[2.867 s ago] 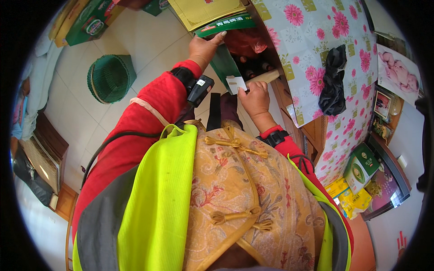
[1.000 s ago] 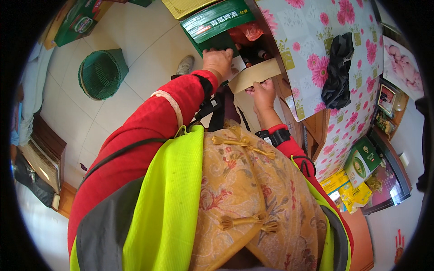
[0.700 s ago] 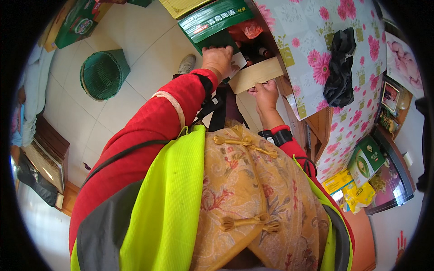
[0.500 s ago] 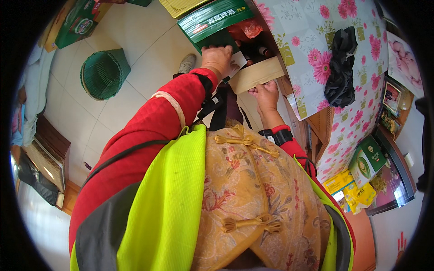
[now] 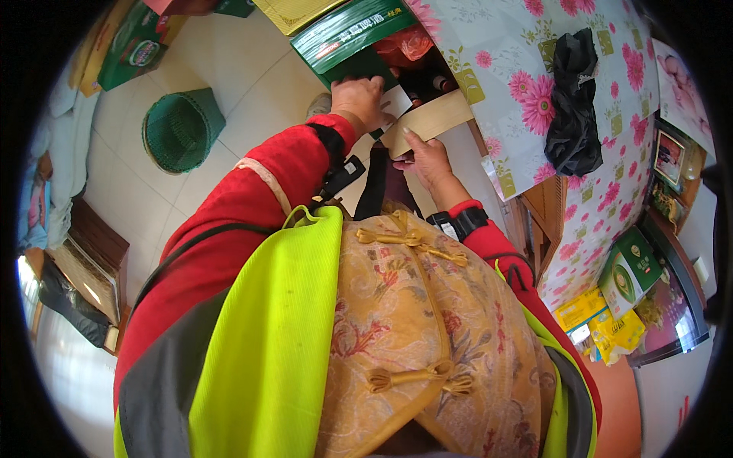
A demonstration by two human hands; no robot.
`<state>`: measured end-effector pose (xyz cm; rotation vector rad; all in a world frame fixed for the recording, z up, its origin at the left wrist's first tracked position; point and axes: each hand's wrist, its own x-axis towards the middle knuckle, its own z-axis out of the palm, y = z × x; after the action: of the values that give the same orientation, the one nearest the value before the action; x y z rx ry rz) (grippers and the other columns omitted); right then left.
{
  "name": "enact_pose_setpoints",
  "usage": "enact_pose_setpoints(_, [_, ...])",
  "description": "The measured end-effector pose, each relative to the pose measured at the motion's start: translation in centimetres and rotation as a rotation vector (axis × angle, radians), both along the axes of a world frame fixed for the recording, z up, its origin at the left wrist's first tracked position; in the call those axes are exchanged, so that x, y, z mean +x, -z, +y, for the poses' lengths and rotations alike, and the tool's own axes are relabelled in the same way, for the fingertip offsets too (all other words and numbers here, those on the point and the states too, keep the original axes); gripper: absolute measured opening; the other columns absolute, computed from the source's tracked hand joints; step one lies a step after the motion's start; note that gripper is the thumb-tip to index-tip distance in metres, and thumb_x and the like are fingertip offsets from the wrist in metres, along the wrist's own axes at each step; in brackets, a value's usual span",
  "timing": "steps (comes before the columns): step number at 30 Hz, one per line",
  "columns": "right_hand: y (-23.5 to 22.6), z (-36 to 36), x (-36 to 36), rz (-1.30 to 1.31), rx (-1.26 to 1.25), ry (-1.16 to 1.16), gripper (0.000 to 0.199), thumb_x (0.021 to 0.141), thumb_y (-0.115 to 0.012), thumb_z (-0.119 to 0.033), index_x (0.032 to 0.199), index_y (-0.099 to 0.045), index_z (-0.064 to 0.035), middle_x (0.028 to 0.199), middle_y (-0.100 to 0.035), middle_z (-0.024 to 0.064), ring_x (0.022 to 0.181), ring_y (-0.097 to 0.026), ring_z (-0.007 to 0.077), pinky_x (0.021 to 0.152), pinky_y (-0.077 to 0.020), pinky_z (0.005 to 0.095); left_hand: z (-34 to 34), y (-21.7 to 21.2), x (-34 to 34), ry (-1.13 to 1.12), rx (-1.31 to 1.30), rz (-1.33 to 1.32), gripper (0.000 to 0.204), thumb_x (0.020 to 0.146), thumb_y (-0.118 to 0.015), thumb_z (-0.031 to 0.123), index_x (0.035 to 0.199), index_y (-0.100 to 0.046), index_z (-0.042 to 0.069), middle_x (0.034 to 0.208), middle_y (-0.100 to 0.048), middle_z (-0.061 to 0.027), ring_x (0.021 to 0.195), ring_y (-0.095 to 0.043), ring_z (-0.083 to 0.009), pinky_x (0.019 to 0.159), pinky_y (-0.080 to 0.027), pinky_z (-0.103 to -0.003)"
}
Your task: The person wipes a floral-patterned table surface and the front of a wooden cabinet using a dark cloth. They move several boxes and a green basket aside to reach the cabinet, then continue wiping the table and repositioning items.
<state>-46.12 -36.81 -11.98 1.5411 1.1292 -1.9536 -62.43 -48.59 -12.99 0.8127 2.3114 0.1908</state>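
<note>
A green cardboard carton (image 5: 359, 34) stands open at the top centre, with a red plastic bag (image 5: 408, 46) and dark bottle-like shapes inside, partly hidden. My left hand (image 5: 359, 99) has its fingers curled over a dark green flap with a white part, on the near side of the carton. Close by on the right, a flat tan flap (image 5: 435, 118), seemingly cardboard, slants across the carton's near edge. My right hand (image 5: 429, 164) pinches its left end, thumb on top and fingers underneath.
On the right stands a table with a flowered cloth (image 5: 489, 91) and a crumpled black plastic bag (image 5: 573, 107) on it. A green woven basket (image 5: 179, 133) rests on the tiled floor at left. Boxes (image 5: 141, 49) line the upper left. Yellow packages (image 5: 603, 320) lie at far right.
My right hand has slid left along the tan flap, and its thumb now lies on top. The left hand keeps its grip on the green flap. The whole view has shifted slightly.
</note>
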Motion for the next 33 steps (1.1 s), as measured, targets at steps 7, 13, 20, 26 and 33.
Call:
enact_pose_setpoints(7, [0.6,-0.6,-0.5,0.015,0.093,-0.119,0.035,0.093,-0.065,-0.021,0.119,-0.059,0.0003,0.095,-0.069,0.0130,0.067,-0.071,0.0253,0.057,-0.0607,0.0351,0.4,-0.6,0.3,-0.024,-0.067,-0.036,0.066,0.064,-0.084,0.051,0.114,-0.062,0.013,0.108,-0.069,-0.0114,0.106,-0.063,-0.0346,0.092,-0.046,-0.052])
enact_pose_setpoints(13, [0.6,-0.2,-0.6,0.011,0.057,-0.160,0.032,0.094,-0.062,-0.019,0.121,-0.057,-0.0013,0.098,-0.068,0.0124,0.069,-0.070,0.0254,0.063,-0.0616,0.0377,0.4,-0.5,0.5,-0.046,-0.038,0.008,0.063,0.064,-0.083,0.050,0.110,-0.062,0.012,0.103,-0.069,-0.0117,0.104,-0.063,-0.0352,0.090,-0.047,-0.050])
enact_pose_setpoints(20, [0.6,0.0,-0.6,0.024,0.048,-0.143,0.030,0.094,-0.064,-0.019,0.117,-0.060,-0.0005,0.098,-0.068,0.0121,0.069,-0.070,0.0245,0.062,-0.0617,0.0371,0.4,-0.3,0.7,-0.052,-0.046,0.032,0.061,0.066,-0.082,0.050,0.109,-0.062,0.012,0.103,-0.069,-0.0122,0.104,-0.063,-0.0360,0.090,-0.046,-0.051])
enact_pose_setpoints(26, [1.7,0.2,0.5,0.104,0.035,-0.093,0.031,0.093,-0.066,-0.021,0.116,-0.060,-0.0008,0.098,-0.069,0.0111,0.069,-0.070,0.0234,0.063,-0.0619,0.0369,0.5,-0.4,0.7,-0.054,-0.036,0.037,0.061,0.066,-0.082,0.049,0.111,-0.062,0.013,0.105,-0.069,-0.0126,0.106,-0.062,-0.0361,0.092,-0.045,-0.053])
enact_pose_setpoints(33, [1.7,0.6,1.3,0.079,0.080,-0.164,0.033,0.089,-0.070,-0.020,0.111,-0.065,0.0048,0.101,-0.068,0.0093,0.088,-0.069,0.0220,0.071,-0.0588,0.0336,0.3,-0.3,0.7,-0.046,-0.026,0.039,0.060,0.066,-0.082,0.049,0.112,-0.063,0.014,0.105,-0.069,-0.0123,0.107,-0.061,-0.0372,0.092,-0.044,-0.054])
